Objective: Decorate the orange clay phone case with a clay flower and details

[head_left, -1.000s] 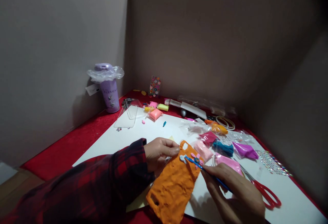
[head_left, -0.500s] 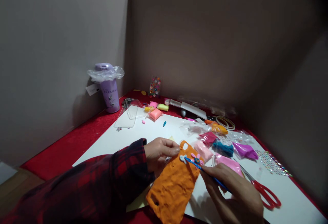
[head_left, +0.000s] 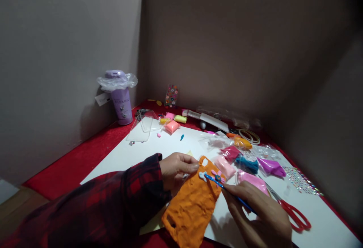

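My left hand (head_left: 178, 168) grips the upper left edge of a phone case (head_left: 193, 210) covered in lumpy orange clay, thumb on its front. The case is tilted, with one hole near its top and another near its bottom. In my right hand (head_left: 258, 214) is a slim blue modelling tool (head_left: 236, 197), held like a pen. Its tip touches a small pale-blue clay piece (head_left: 202, 175) on the case. Beside that piece is a pink clay flower (head_left: 221, 176) with a dark blue centre. The fingers behind the case are mostly hidden.
Red-handled scissors (head_left: 296, 217) lie right of my right hand, near a sheet of gems (head_left: 300, 180). Bagged clay, including a purple pack (head_left: 272, 167), covers the right side of the white board (head_left: 113, 161). Clear cases (head_left: 140, 127) and a lilac tumbler (head_left: 121, 106) are at the back left.
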Motion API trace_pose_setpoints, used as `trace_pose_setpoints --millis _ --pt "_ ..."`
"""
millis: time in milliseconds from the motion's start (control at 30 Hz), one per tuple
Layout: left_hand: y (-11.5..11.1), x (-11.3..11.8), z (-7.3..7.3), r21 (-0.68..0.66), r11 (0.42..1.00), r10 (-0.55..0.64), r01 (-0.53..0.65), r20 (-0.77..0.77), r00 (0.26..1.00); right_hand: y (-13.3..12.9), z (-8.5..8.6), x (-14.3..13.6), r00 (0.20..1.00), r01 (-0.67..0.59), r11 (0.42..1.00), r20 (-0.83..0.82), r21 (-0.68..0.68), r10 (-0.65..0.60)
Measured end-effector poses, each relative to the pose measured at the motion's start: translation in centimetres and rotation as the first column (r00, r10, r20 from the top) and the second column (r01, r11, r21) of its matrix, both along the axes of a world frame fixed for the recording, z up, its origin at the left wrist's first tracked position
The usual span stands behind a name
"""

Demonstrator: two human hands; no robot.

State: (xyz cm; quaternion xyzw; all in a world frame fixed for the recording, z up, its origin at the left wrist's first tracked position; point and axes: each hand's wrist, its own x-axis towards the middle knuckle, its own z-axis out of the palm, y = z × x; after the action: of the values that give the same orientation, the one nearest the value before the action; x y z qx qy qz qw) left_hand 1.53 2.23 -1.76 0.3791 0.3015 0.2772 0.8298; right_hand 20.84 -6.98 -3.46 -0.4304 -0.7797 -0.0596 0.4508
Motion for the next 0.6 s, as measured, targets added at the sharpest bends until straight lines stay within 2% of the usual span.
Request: trace_pose_setpoints --millis 267,600 --pt "0.02 0.08 0.01 -0.005 1.0 0.007 -0.007 -0.003 1.0 -0.08 0.19 -0.07 1.0 0.022 0.999 -0.02 0.043 -0.021" --pt "0.08 0.05 -0.13 -0.005 1.0 0.008 -0.008 0.01 1.0 -0.06 0.17 -0.13 1.0 0.001 1.0 -0.022 -0.019 -0.001"
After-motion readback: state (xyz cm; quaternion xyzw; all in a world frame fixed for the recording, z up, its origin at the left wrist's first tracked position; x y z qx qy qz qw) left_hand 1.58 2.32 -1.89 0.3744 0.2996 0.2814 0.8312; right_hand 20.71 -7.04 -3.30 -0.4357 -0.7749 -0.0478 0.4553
